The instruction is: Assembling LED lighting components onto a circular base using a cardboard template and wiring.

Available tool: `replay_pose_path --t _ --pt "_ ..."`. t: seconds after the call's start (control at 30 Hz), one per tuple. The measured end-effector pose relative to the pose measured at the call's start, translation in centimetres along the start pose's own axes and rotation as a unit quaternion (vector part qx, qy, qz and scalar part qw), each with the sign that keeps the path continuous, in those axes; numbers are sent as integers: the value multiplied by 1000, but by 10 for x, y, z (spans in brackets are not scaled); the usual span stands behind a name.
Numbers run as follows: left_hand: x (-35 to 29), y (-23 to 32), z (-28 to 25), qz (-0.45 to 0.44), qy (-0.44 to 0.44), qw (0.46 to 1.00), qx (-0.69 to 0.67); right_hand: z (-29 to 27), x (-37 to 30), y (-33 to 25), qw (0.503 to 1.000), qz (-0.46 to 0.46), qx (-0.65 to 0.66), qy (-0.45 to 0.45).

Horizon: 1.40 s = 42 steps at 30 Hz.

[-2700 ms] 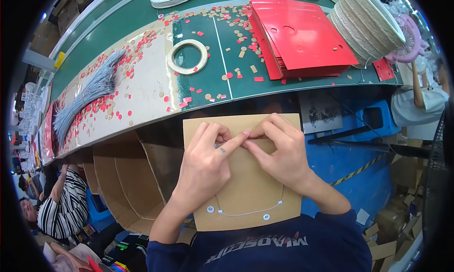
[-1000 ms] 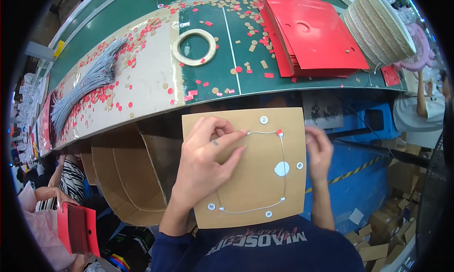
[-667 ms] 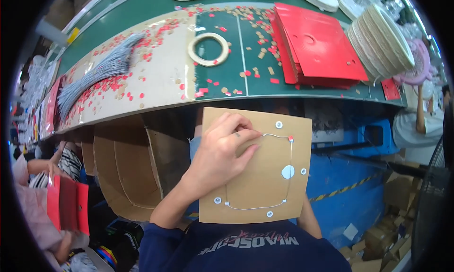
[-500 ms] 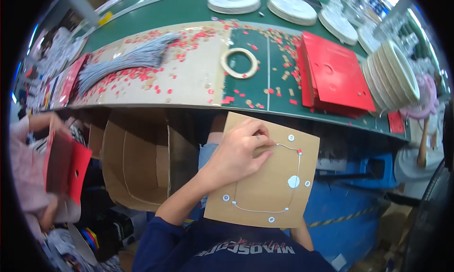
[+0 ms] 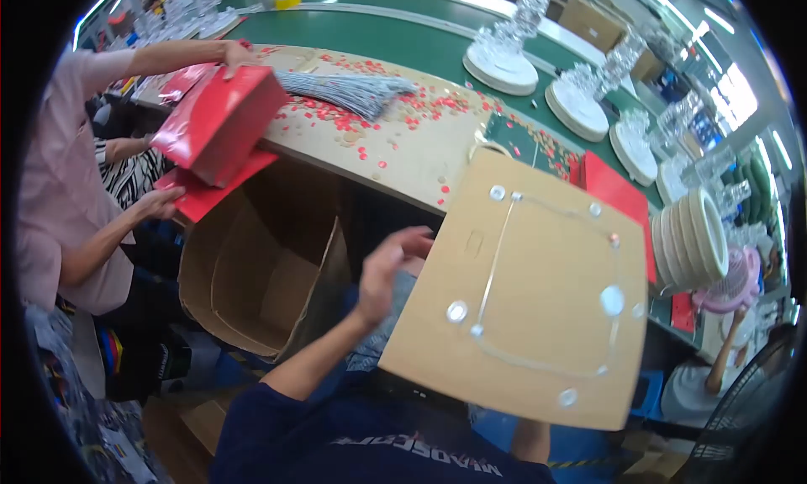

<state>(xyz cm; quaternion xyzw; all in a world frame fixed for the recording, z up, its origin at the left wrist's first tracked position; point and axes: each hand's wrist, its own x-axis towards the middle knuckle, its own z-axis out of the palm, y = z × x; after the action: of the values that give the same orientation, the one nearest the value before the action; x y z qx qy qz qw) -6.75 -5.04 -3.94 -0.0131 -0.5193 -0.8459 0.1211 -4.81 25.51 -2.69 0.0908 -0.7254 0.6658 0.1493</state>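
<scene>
A brown cardboard panel (image 5: 546, 290) is raised and tilted in front of me. A thin wire (image 5: 496, 269) loops around its face between small clips, with several round white discs (image 5: 456, 312) near the edges and a larger pale disc (image 5: 611, 301). My left hand (image 5: 388, 275) is off the panel, beside its left edge, fingers apart and slightly curled, nothing in them. My right forearm (image 5: 530, 442) runs up behind the panel's lower edge; the panel hides that hand, which holds it up from behind.
An open cardboard box (image 5: 261, 274) stands at left. A co-worker's hands hold a red folder-like box (image 5: 223, 126). The bench bears grey wires (image 5: 353, 93), red and tan scraps, red panels (image 5: 618, 190), white reels (image 5: 689, 240) and clear-topped white bases (image 5: 500, 68). A pink fan (image 5: 731, 278) is at right.
My left hand has let go of the wire and drawn back left. The panel has come up closer, tilted. My view has turned, and the co-worker has lifted the red box over the bench edge.
</scene>
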Motion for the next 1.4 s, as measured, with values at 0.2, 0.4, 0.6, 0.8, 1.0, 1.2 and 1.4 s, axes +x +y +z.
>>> replay_pose_path --t 0.2,0.4,0.6,0.8,1.0,1.2,1.4 --pt "-5 4 78 5 -269 950 156 44 121 -57 991 -94 -20 -93" --pt "61 -8 109 4 -123 990 61 149 189 -121 992 -58 1 -111" --pt "143 9 106 150 -69 981 99 190 256 -127 965 -127 -157 -169" --pt "255 52 73 85 -100 991 -30 166 262 -126 901 -364 -236 10" --pt "374 106 46 11 -116 970 -212 130 191 -13 911 -268 -312 -35" --pt "494 117 30 -57 -157 873 -458 111 164 47 880 -184 -423 -111" --pt "575 106 9 -45 -106 765 -634 127 163 43 847 -147 -494 -130"
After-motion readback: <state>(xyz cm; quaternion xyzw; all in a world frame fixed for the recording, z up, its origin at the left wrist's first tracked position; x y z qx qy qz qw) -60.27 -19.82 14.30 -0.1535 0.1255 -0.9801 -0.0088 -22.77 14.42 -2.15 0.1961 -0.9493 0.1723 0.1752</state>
